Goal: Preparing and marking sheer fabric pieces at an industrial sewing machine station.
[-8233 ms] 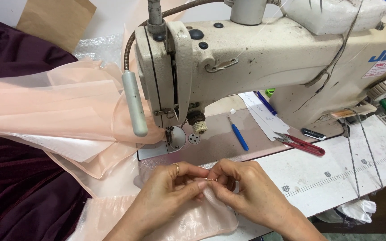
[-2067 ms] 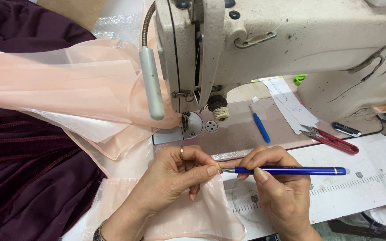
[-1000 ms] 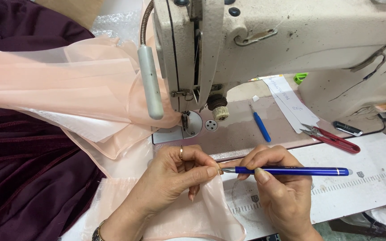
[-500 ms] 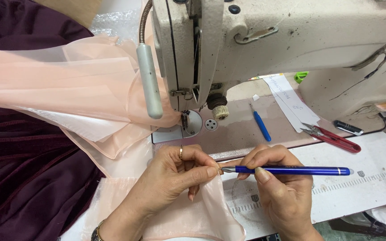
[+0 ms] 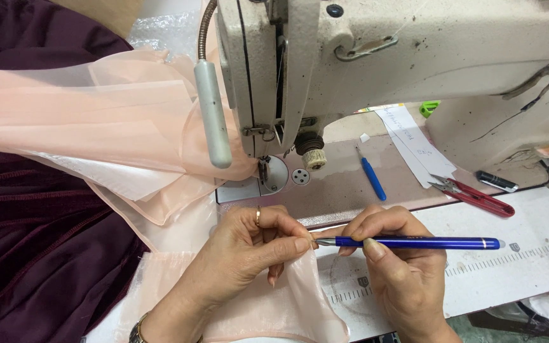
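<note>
Head cam: left hand [image 5: 249, 254] is pinching sheer peach fabric piece [image 5: 300, 298] w/ thumb & fingers closed; right hand [image 5: 395, 260] is gripping blue ballpoint pen [image 5: 414, 242], tip at fabric edge, below cream sewing machine [image 5: 382, 57].

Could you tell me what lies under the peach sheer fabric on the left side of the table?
Under the peach sheer fabric a white sheet shows through, with dark purple velvet cloth below. How far either reaches beneath it is covered.

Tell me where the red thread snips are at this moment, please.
In the head view, the red thread snips lie on the table at the right, past the blue pen in the right hand.
</note>
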